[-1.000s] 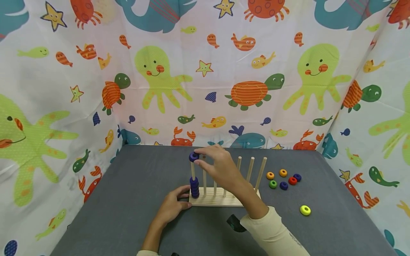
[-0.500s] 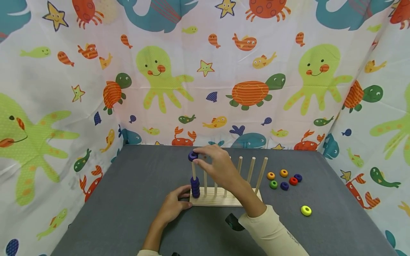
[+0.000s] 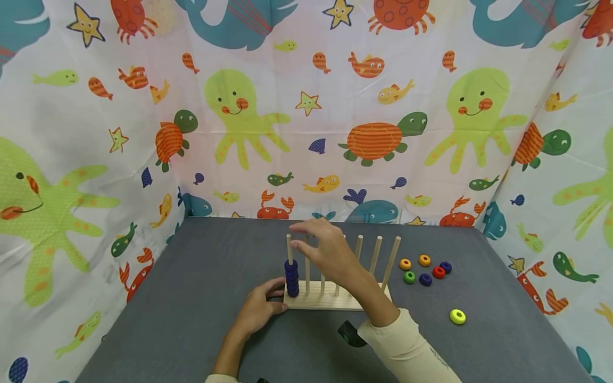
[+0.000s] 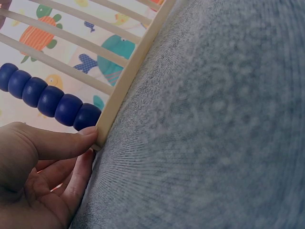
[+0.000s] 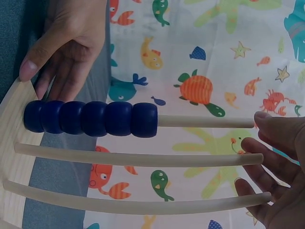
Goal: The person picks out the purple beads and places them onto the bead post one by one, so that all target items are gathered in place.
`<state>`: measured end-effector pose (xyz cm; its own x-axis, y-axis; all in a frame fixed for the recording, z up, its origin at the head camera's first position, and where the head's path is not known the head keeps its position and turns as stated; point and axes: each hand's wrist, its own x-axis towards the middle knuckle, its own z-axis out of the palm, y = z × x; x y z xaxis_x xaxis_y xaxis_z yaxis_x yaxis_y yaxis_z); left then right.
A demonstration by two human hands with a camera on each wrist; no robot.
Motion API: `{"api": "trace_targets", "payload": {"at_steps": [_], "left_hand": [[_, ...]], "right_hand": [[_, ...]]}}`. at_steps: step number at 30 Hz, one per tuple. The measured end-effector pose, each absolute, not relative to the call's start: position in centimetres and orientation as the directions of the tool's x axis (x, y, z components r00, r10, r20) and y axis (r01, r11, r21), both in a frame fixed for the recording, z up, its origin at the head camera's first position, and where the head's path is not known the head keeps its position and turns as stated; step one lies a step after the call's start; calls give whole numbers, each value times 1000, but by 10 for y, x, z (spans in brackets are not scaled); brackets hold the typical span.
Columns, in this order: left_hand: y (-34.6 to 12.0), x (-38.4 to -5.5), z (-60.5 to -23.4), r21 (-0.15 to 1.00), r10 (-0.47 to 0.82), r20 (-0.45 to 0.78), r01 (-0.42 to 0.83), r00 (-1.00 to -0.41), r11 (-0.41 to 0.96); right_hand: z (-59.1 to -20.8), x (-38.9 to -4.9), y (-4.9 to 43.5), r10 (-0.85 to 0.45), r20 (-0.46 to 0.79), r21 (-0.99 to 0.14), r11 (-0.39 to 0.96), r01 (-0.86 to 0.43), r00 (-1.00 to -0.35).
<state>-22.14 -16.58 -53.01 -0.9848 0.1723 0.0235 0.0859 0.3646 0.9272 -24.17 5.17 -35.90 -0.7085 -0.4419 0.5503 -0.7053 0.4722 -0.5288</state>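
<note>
A pale wooden peg stand [image 3: 325, 302] with a row of upright pegs stands mid-table in the head view. Its leftmost peg [image 3: 290, 247] carries a stack of several dark blue beads [image 3: 291, 279], with bare wood above. My left hand [image 3: 257, 307] holds the stand's left end; in the left wrist view the thumb [image 4: 71, 140] lies on the base's corner beside the lowest bead, fingers beneath. At the top of the beaded peg is my right hand [image 3: 328, 250], thumb and fingers spread apart and holding nothing. In the right wrist view a fingertip [image 5: 261, 117] is right at the peg's tip.
Right of the stand lie loose beads: two orange [image 3: 405, 264], a green bead [image 3: 409, 277], a red bead [image 3: 438, 272] and two blue [image 3: 425, 279]. A yellow bead [image 3: 457, 317] lies nearer the front. A sea-animal curtain [image 3: 306, 133] hangs round the grey table [image 3: 191, 330].
The blue bead that my right hand pinched at the peg's top has dropped down onto the stack. The right fingers have let it go; the left hand has stayed put.
</note>
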Motion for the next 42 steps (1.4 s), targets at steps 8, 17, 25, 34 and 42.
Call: {"api": "trace_targets", "payload": {"at_steps": [8, 17, 25, 34, 42], "left_hand": [[-164, -220, -528, 938, 160, 35, 88, -986, 336], [-165, -220, -530, 932, 158, 35, 89, -987, 350], [-165, -221, -529, 931, 158, 37, 91, -987, 352], [-164, -221, -531, 936, 159, 29, 83, -987, 341], [-164, -221, -532, 945, 152, 23, 71, -988, 318]], "right_hand": [[-355, -240, 58, -415, 600, -495, 480, -724, -684], [-346, -236, 76, -360, 675, -458, 480, -748, -644], [-341, -231, 102, -297, 731, -436, 489, -756, -614], [-345, -226, 143, -197, 768, -443, 523, -728, -609], [-351, -226, 185, -89, 747, -493, 592, -638, -659]]}}
